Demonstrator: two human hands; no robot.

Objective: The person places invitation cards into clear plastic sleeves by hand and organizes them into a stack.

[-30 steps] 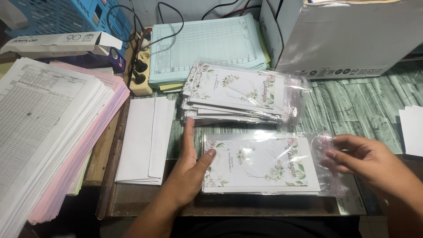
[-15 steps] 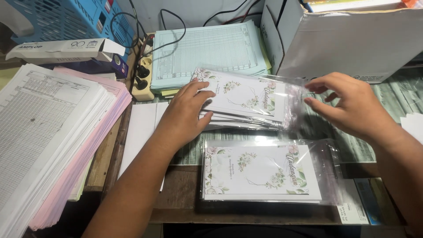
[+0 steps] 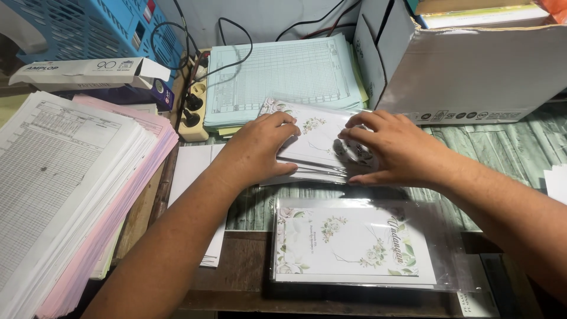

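My left hand and my right hand both rest on a stack of floral cards in clear plastic sleeves at the middle of the desk. The left fingers curl over the stack's left edge, with the thumb under its front. The right hand presses flat on the stack's right part, fingers spread over the top sleeve. Nearer to me, a single sleeved floral card lies flat on the wooden desk, touched by neither hand.
A tall pile of white and pink printed forms fills the left side. Pale green forms and a power strip with cables lie behind. A white cardboard box stands at back right, white envelopes left of the cards.
Both hands left the sleeved card at the front and moved up to the stack behind it. The right hand has since slid left, closer to the left hand, on top of the stack.
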